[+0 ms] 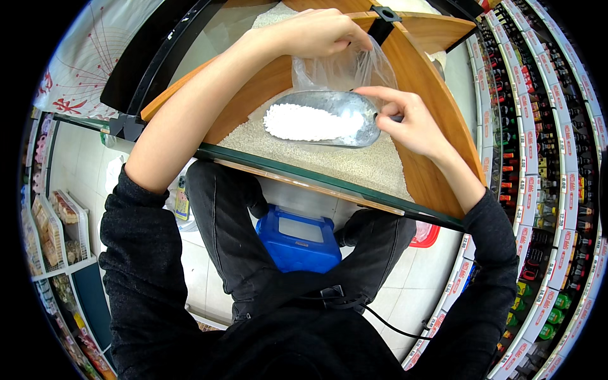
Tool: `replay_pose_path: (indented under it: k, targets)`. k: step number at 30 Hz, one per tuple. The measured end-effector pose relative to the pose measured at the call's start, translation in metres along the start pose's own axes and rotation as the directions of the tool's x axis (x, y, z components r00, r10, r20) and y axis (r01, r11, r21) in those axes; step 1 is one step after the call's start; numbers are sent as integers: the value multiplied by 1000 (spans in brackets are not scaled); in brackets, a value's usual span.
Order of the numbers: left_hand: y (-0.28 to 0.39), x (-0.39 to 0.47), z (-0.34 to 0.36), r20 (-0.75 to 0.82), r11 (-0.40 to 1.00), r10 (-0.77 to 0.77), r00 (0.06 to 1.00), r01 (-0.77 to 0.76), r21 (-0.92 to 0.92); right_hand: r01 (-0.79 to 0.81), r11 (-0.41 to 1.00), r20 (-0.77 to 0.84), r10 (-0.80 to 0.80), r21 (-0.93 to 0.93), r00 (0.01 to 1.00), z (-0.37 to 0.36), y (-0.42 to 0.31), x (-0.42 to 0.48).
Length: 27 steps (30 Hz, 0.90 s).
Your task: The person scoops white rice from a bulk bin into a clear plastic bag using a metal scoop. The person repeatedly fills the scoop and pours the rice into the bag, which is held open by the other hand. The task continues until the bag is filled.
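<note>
My right hand (408,118) grips a metal scoop (373,135) at its right end, with the index finger stretched along the upper rim. White grain that looks like rice (304,122) lies heaped in the scoop, mostly towards its left end. Beyond it, my left hand (327,35) pinches a clear plastic bag (323,73), which hangs down behind the scoop's far rim. Whether the bag holds anything is hard to see. Below both hands, loose rice (256,140) covers the floor of a wood-sided bin (434,128).
A glass front panel (304,173) edges the bin nearest me. Beneath it stands a blue plastic stool (294,259) between my legs. Shelves of bottles (522,199) run along the right; packaged food (52,232) sits on racks at left. A black bracket (385,16) tops the partition.
</note>
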<state>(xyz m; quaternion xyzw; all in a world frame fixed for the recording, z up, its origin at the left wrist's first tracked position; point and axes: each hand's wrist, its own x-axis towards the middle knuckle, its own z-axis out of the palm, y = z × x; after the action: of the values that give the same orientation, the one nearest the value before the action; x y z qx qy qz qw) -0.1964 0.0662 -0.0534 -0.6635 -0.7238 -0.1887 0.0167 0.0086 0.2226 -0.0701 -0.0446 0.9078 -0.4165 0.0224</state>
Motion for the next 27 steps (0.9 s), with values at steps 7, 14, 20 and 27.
replay_pose_path:
  k: [7, 14, 20, 27]
  targets:
    - [-2, -1, 0, -6, 1000, 28, 1000, -28, 12, 95, 992, -127, -105, -87, 986, -16, -6, -4]
    - [1, -3, -2, -7, 1000, 14, 1000, -14, -5, -72, 918, -369, -84, -389, 926, -51, -13, -17]
    - [7, -2, -5, 8, 1000, 4, 1000, -4, 4, -143, 739, -395, -178, -659, 901, -66, -9, -23]
    - [-6, -2, 0, 10, 1000, 23, 1000, -23, -20, -112, 637, -319, -219, -762, 922, -53, -13, -21]
